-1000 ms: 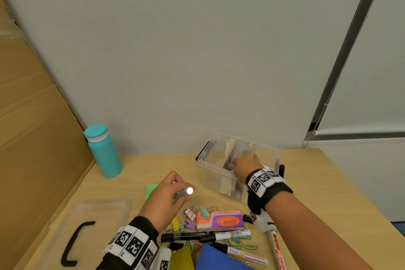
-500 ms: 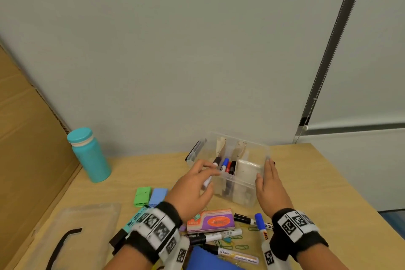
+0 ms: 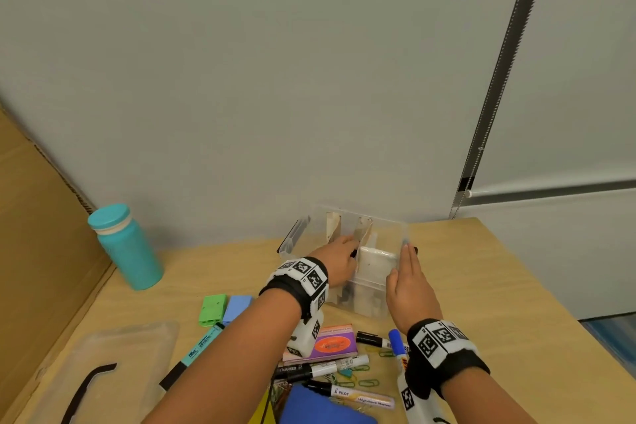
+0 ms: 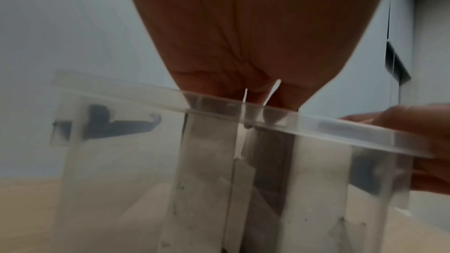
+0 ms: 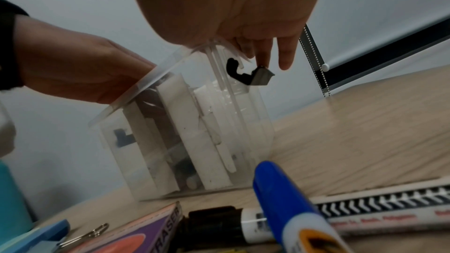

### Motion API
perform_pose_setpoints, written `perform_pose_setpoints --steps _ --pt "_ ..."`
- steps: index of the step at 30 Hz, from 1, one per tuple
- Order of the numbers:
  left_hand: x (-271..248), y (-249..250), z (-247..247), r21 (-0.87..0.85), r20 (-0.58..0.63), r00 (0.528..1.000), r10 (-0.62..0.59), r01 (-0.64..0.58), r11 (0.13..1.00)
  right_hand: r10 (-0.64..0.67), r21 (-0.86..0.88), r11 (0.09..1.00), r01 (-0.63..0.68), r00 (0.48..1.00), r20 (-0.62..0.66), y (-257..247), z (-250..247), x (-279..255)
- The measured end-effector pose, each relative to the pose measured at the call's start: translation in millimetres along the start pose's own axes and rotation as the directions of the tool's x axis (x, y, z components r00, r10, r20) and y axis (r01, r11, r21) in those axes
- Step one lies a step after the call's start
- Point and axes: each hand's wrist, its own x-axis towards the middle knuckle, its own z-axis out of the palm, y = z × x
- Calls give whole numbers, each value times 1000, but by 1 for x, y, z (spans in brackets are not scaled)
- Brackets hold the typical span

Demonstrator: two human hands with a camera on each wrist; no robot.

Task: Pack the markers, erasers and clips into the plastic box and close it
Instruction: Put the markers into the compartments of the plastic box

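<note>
While steadied: plastic box point(image 3: 364, 289) was light, stiff, slick; best held by its walls.
Left hand point(image 3: 339, 260): fingers inside box, grip unclear.
Right hand point(image 3: 409, 286): flat against box wall.

One plastic box point(image 3: 389, 299), two hands at it: left hand point(image 3: 335, 262) and right hand point(image 3: 411, 289). Near side of the box: five markers loose on the table, namely teal highlighter point(image 3: 192, 353), black-white marker point(image 3: 321, 368), Pilot marker point(image 3: 351, 396), short black marker point(image 3: 373, 340), blue-capped marker point(image 3: 399, 349). Two block erasers left of the box, green eraser point(image 3: 212, 309) and blue eraser point(image 3: 236, 309); one boxed eraser point(image 3: 327, 344). Green paper clips point(image 3: 364, 383), several, count unclear. One lid point(image 3: 137, 348), one teal bottle point(image 3: 125, 246) left of the box.
</note>
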Motion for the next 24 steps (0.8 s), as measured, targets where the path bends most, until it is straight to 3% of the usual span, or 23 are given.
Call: perform_pose_setpoints --steps 3,5,7,8,10,14,16,18,20,22,24 --pt "-21 -1 3 -76 -229 973 43 -62 995 3 -7 1000 -3 1000 20 3 1 0" --pt "-42 3 8 -57 -413 905 96 -131 990 -3 -8 1000 3 999 46 5 2 3" --pt "-64 10 16 -8 -495 856 149 -176 984 3 0 1000 -3 996 93 8 2 6" --pt "-72 14 22 6 -491 855 168 -190 982 11 15 1000 -12 993 118 9 0 5" --pt "-82 18 38 43 -408 891 202 -202 978 34 64 997 -42 992 118 10 -7 -1" --pt "-73 22 70 158 -104 973 206 -189 969 -34 -2 999 34 995 -92 10 -26 -31" --pt "-61 26 83 234 34 987 160 -163 958 -61 -73 996 58 998 -36 11 -33 -46" --pt "-48 33 91 302 114 986 120 -150 942 3 -137 991 15 991 131 13 -35 -56" --pt "-37 40 96 353 160 983 88 -140 925 88 -268 964 7 936 341 16 -34 -64" --pt "-28 46 100 370 181 982 48 -113 922 192 -379 925 33 819 540 18 -30 -70" --pt "-23 50 104 382 183 983 21 -91 920 279 -394 919 3 700 657 20 -23 -74"
